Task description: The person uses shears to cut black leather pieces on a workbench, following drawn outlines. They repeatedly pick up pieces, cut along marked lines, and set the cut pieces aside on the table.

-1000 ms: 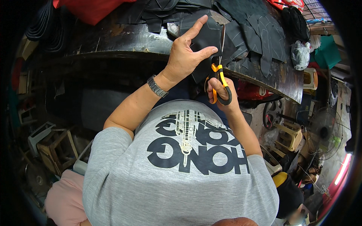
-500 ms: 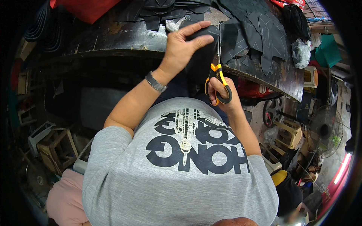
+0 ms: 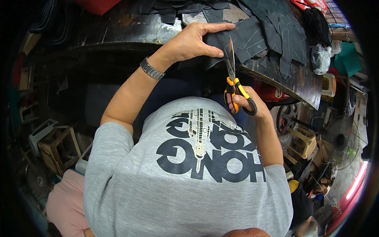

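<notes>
Near the top centre of the frame the left hand (image 3: 195, 39), a metal-link wristwatch (image 3: 152, 69) on its wrist, lies palm-down on a dark, flat piece of black sheet material (image 3: 252, 33), the forefinger stretched out along the upper edge and the thumb tucked under toward the cut line, so the piece is pinned between them at the rim of the worn, dark wooden workbench (image 3: 130, 31). Just below and right of it, the right hand (image 3: 248, 103) is curled through the loops of a pair of scissors with orange-and-black handles (image 3: 233, 79); their steel blades point straight up the frame and meet the lower edge of the black piece just beside the left thumb, the blades nearly together. More cut black pieces (image 3: 284, 43) lie scattered over the bench toward the upper right, some overlapping. At far right a crumpled clear plastic bag (image 3: 320, 58) sits on the bench end. In the lower left, wooden stools (image 3: 57, 144) stand on the floor.
</notes>
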Motion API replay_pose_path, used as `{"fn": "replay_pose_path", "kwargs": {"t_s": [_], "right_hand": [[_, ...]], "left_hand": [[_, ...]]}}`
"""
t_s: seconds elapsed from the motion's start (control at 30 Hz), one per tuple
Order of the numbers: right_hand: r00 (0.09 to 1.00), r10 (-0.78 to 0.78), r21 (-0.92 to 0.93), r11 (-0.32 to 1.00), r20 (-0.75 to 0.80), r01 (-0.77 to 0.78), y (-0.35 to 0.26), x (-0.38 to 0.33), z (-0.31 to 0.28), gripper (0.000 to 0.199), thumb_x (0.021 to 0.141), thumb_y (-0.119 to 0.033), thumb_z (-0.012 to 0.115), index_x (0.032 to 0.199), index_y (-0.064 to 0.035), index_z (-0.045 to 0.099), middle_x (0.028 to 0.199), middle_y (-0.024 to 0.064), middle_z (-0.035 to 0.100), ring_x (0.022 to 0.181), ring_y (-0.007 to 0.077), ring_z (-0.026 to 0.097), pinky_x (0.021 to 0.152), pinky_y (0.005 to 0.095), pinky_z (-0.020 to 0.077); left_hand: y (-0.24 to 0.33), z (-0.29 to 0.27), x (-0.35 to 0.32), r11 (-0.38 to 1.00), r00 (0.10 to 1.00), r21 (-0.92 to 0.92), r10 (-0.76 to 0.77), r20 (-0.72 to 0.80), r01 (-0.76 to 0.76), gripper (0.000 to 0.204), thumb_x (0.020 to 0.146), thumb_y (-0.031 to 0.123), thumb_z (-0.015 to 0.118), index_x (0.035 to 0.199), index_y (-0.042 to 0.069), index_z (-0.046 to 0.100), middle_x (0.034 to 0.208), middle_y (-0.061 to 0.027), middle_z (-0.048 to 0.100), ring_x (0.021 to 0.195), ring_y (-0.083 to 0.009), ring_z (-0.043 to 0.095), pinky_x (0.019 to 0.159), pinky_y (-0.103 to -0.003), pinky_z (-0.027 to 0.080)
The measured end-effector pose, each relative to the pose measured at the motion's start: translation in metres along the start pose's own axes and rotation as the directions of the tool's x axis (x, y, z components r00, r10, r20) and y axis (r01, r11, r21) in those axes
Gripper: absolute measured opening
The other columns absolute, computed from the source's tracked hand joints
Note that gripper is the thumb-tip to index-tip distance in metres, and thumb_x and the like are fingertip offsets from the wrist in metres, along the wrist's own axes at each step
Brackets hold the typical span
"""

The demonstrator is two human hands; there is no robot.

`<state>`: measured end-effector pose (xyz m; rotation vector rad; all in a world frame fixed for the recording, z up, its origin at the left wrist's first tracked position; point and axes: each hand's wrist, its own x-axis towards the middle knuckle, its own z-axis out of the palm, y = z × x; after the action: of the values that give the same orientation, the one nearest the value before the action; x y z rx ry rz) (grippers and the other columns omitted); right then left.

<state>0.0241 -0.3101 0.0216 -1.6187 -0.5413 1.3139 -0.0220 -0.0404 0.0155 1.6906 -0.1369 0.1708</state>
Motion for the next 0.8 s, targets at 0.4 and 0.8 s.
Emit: {"fn": "replay_pose_path", "kwargs": {"t_s": [0.4,0.8], "right_hand": [[1.000,0.018,-0.016,1.000,0.014,-0.018,0.0014,0.0028,-0.0008,0.064,0.075,-0.063,0.069,0.087,-0.0007,0.061,0.068,0.0040,0.059,0.059,0.0122,0.059,0.056,0.0237,0.0477],[1.000,0.013,0.054,0.998,-0.021,-0.012,0.0066,0.0029,0.0046,0.062,0.074,-0.061,0.073,0.085,-0.0014,0.060,0.067,0.0024,0.056,0.057,0.0102,0.056,0.053,0.0222,0.0460]], "left_hand": [[-0.0084,-0.0016,0.0030,0.997,0.997,0.066,0.028,0.074,-0.033,0.068,0.073,0.006,0.078,0.137,0.012,0.057,0.125,-0.0095,0.066,0.115,-0.0197,0.061,0.110,-0.032,0.038],[-0.0073,0.0001,0.0026,0.993,0.994,0.085,0.082,0.072,-0.088,0.069,0.072,0.004,0.078,0.138,0.011,0.056,0.123,-0.0095,0.066,0.115,-0.0190,0.061,0.109,-0.031,0.038]]}}
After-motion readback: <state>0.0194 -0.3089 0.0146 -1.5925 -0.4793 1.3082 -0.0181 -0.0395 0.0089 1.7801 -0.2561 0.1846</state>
